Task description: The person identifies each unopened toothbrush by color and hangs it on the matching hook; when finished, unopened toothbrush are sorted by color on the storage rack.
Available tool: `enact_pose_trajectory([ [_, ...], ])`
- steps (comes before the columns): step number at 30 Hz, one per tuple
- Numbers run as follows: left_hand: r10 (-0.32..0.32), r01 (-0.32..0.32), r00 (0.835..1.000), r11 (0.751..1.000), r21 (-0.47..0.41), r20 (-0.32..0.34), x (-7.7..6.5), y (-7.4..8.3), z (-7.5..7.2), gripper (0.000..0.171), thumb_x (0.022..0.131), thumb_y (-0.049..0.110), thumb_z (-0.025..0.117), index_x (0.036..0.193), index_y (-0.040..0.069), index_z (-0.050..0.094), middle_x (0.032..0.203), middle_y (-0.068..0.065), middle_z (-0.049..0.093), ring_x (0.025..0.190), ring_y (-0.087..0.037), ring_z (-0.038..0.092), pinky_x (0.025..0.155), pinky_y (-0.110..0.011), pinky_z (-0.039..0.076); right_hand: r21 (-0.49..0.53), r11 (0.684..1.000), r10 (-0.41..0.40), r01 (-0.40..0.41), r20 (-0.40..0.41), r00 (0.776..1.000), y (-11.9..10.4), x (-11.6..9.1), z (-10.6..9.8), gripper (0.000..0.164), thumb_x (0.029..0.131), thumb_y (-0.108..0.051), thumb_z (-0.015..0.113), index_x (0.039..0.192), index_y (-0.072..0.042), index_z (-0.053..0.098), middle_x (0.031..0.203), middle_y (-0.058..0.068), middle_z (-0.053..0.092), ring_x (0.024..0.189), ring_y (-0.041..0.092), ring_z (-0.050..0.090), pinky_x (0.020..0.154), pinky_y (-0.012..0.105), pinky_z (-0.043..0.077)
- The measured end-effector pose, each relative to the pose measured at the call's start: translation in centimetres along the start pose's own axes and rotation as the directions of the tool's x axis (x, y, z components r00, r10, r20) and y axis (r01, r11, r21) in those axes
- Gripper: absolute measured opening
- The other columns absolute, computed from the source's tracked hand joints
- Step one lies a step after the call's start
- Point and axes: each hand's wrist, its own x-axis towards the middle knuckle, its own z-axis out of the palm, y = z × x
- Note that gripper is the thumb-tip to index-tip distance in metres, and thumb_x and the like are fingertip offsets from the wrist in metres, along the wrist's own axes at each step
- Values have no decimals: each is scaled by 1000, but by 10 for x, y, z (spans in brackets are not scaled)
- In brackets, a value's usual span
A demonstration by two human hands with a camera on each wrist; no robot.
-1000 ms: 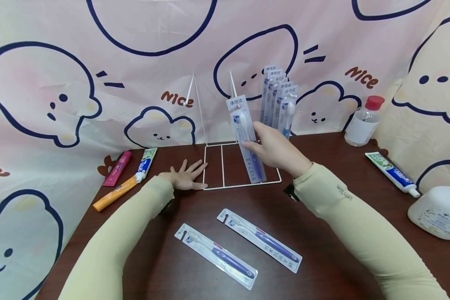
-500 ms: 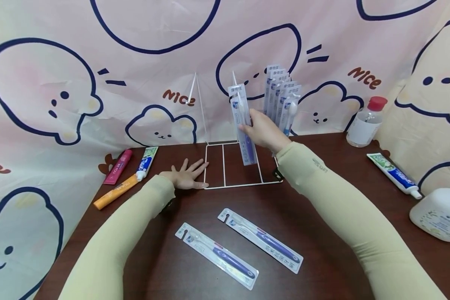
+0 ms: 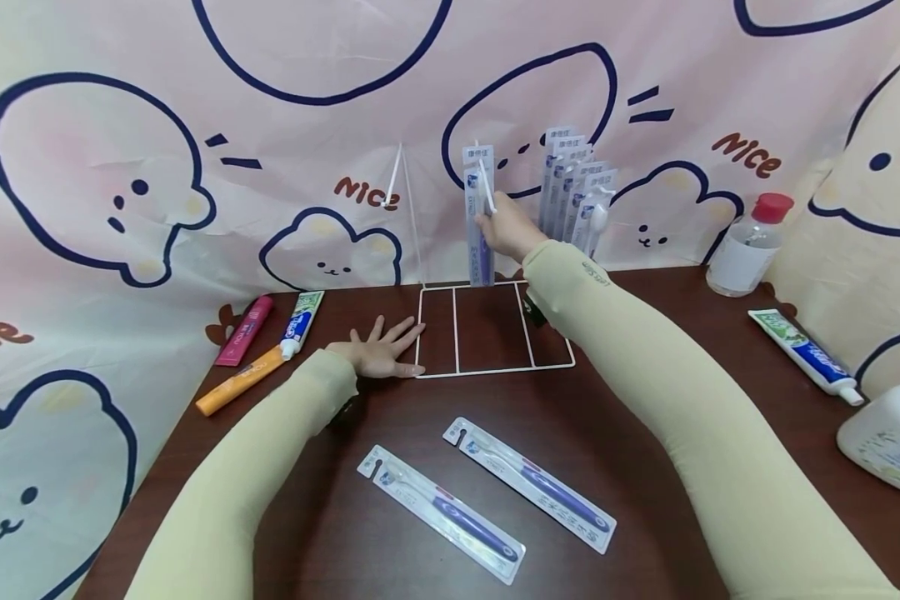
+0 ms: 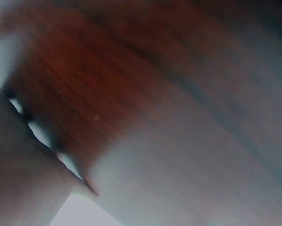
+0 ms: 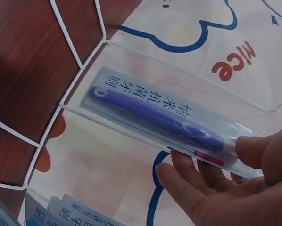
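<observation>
My right hand (image 3: 508,227) holds a packaged toothbrush (image 3: 480,262) with a purple handle, upright at the back of the white wire rack (image 3: 456,330). The rack's middle prong overlaps the top of the pack in the head view. Seen from the right wrist, the thumb lies on the clear pack (image 5: 160,115) and the fingers are behind it. My left hand (image 3: 378,350) lies spread on the table, fingertips at the left side of the rack's base. Several packaged toothbrushes (image 3: 558,179) hang in a row on the right prong. The left prong (image 3: 393,175) carries nothing.
Two more packaged toothbrushes (image 3: 450,512) lie on the table in front. To the left are a pink tube (image 3: 244,332), an orange tube (image 3: 240,382) and a toothpaste tube (image 3: 302,325). A red-capped bottle (image 3: 742,250), toothpaste (image 3: 806,357) and a white bottle (image 3: 888,442) stand or lie right.
My right hand has carried the packaged toothbrush up and back, from over the rack's base to the middle prong. The left hand stays in place on the table.
</observation>
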Motion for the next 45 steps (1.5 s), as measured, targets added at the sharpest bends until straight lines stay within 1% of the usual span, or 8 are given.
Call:
enact_pose_trajectory([
  [7, -3, 3, 1000, 1000, 4, 11, 1, 3, -1, 89, 77, 78, 35, 145, 39, -8, 152, 8, -15, 134, -39, -18, 91, -73, -5, -23, 1000, -17, 16, -46, 999, 6, 6, -1, 40, 99, -16, 39, 133, 3, 32, 128, 21, 46, 114, 32, 50, 92, 41, 42],
  [15, -10, 10, 1000, 1000, 1, 10, 2, -1, 0, 90, 77, 77, 36, 145, 38, -8, 152, 7, -15, 134, -39, -17, 91, -74, -5, -12, 1000, 7, -7, -17, 1000, 6, 9, 0, 43, 99, -20, 38, 137, 0, 29, 131, 19, 44, 116, 32, 49, 94, 42, 40],
  [26, -5, 5, 1000, 1000, -6, 4, -1, 1, -1, 89, 78, 77, 37, 145, 38, -7, 152, 8, -15, 134, -40, -17, 90, -74, -5, 110, 984, 142, -138, -31, 989, 21, -10, 8, 66, 88, -32, 61, 138, -4, 29, 134, 19, 43, 119, 31, 45, 96, 42, 37],
  [29, -3, 3, 1000, 1000, -8, 3, -1, 1, -1, 89, 77, 77, 37, 145, 39, -7, 152, 9, -15, 134, -39, -17, 90, -74, -5, 79, 977, 197, -196, -8, 980, 25, -24, 13, 77, 86, -41, 61, 143, -8, 20, 138, 18, 37, 123, 30, 39, 100, 44, 32],
  [32, -7, 7, 1000, 1000, 0, 8, 0, 1, -1, 89, 77, 77, 36, 145, 39, -8, 152, 9, -16, 134, -39, -18, 91, -73, -5, 23, 984, 178, -179, 47, 983, 31, -42, 21, 77, 85, -46, 61, 142, -9, 25, 134, 17, 41, 120, 31, 42, 98, 46, 33],
  [37, -17, 17, 1000, 1000, -9, 24, 2, 1, 1, 90, 75, 80, 34, 144, 41, -9, 151, 11, -17, 134, -37, -19, 92, -72, -6, -187, 981, 87, -48, 205, 975, 43, -85, 40, 66, 81, -55, 60, 128, -12, 48, 122, 10, 53, 109, 26, 51, 91, 43, 40],
  [40, -13, 14, 1000, 999, -29, 28, 1, 1, 0, 91, 75, 79, 36, 144, 41, -8, 151, 11, -17, 133, -37, -20, 91, -72, -8, -349, 935, 37, 68, 285, 958, 48, -118, 53, 61, 79, -57, 61, 121, -13, 55, 118, 5, 57, 109, 23, 52, 91, 40, 40],
  [45, -9, 10, 1000, 999, -31, 26, 0, 2, -2, 91, 75, 79, 36, 145, 41, -8, 151, 10, -17, 133, -38, -21, 91, -72, -8, -478, 862, -5, 169, 326, 945, 54, -172, 69, 53, 77, -52, 67, 114, -14, 61, 106, 1, 61, 100, 20, 57, 82, 39, 45],
])
